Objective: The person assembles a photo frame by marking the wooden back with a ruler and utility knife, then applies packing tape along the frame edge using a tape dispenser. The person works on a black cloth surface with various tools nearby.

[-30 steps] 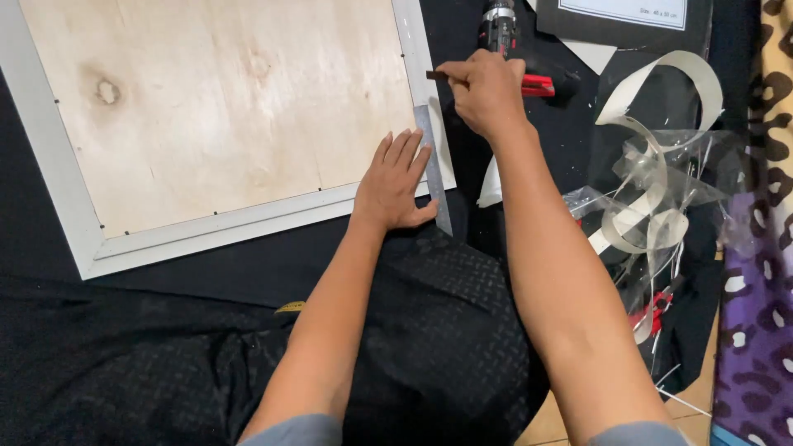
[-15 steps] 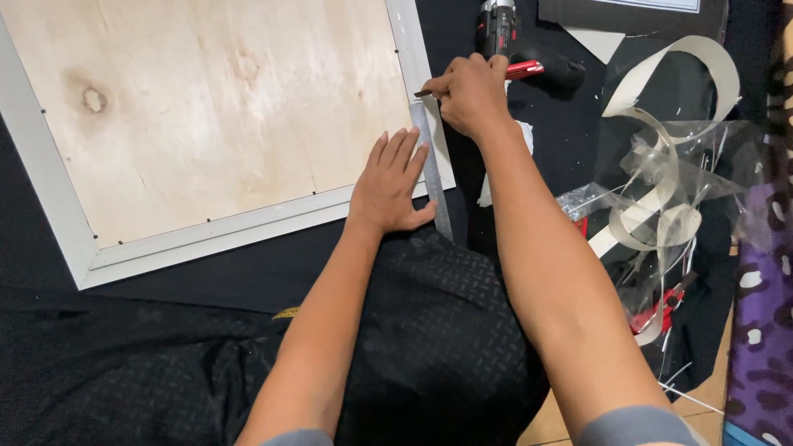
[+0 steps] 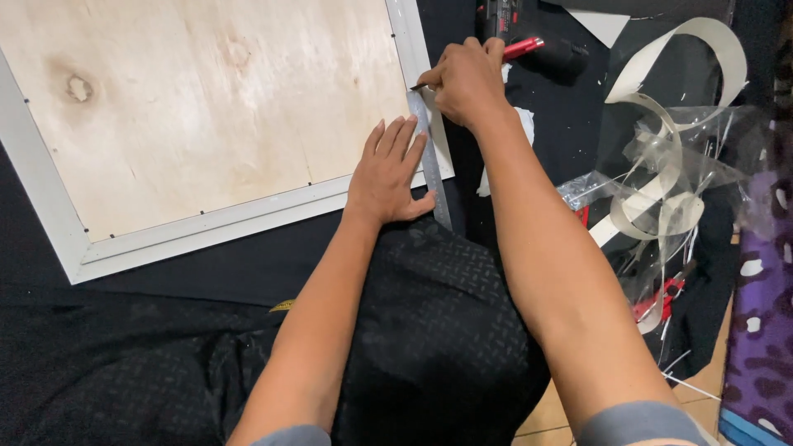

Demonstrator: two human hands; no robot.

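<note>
A picture frame lies face down, its plywood backing (image 3: 206, 107) edged by a white frame (image 3: 206, 227). A metal ruler (image 3: 432, 157) lies along the frame's right side. My left hand (image 3: 388, 173) rests flat, fingers spread, on the frame's lower right corner and holds the ruler down. My right hand (image 3: 467, 83) is closed on a small dark-tipped marking or cutting tool (image 3: 417, 85), its tip touching the ruler's upper end. What kind of tool it is I cannot tell.
A red and black power drill (image 3: 516, 33) lies just beyond my right hand. Curled white strips (image 3: 661, 107) and crumpled clear plastic (image 3: 677, 190) with red-handled pliers (image 3: 665, 293) sit at the right. Black cloth (image 3: 438, 330) covers the floor and my lap.
My right hand has slid the tool tip left from beside the drill onto the ruler's upper end. My left hand has stayed pressed on the frame corner.
</note>
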